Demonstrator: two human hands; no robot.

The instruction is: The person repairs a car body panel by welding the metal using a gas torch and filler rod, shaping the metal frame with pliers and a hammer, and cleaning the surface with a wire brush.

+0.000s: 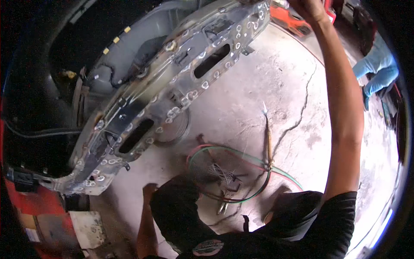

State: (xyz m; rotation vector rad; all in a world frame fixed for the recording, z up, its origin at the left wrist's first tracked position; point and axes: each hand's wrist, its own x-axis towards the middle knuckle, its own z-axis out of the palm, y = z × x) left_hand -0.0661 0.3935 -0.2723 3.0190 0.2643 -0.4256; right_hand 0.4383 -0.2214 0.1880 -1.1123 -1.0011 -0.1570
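Right grip (307, 7): raised at the upper edge of view, partly cut off; finger opening and any held item cannot be determined.
Left grip (149, 190): low, beside the black-clad knee (174, 203); finger opening and contents cannot be determined.
Metal panel (166, 88): slanted from lower left to upper centre, its upper end near the right grip; surface marked with white loops, two dark slots.
Torch (269, 144): in front of the person, well apart from both grips; tip bright.
Hoses (215, 147): red and green, looped over the pale floor (297, 82).
Second person (379, 64): upper right, blue trousers.
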